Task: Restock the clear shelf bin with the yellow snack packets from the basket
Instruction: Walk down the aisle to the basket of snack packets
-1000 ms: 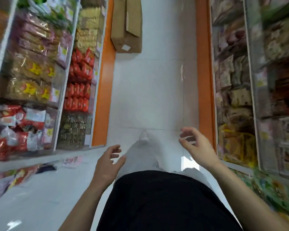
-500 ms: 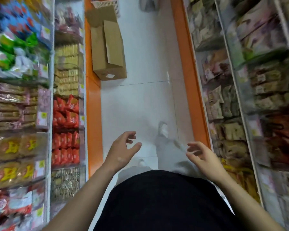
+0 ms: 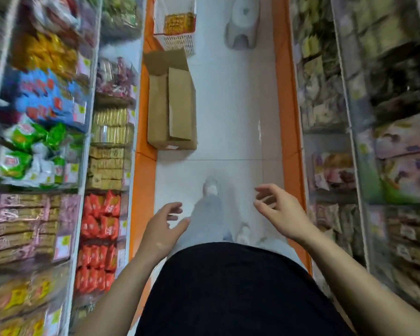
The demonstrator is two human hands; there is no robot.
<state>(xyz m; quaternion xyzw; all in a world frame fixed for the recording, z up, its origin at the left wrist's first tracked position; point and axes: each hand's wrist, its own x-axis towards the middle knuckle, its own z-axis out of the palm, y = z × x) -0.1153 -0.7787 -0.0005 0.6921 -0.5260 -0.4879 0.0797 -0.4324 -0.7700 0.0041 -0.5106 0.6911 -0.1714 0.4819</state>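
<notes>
White tile floor (image 3: 228, 105) runs as an aisle from near to far, between blurred, packed snack shelves on the left (image 3: 46, 141) and on the right (image 3: 374, 117). Each side is edged at the bottom by an orange strip (image 3: 143, 190). A black top (image 3: 228, 287) fills the near middle. A cardboard box (image 3: 171, 105) lies on the floor against the left strip, its flaps open toward the far end. Just beyond it, at the far left, stands a white basket (image 3: 177, 43), with a grey stool (image 3: 243, 23) to its right. Near, over the floor, hang the left hand (image 3: 164, 229) and the right hand (image 3: 280, 214), each with fingers loosely spread, slightly bent and empty. Yellow packets (image 3: 179, 23) lie in the basket, well apart from both hands. A pale shoe (image 3: 210, 186) shows between the hands, slightly farther off.
</notes>
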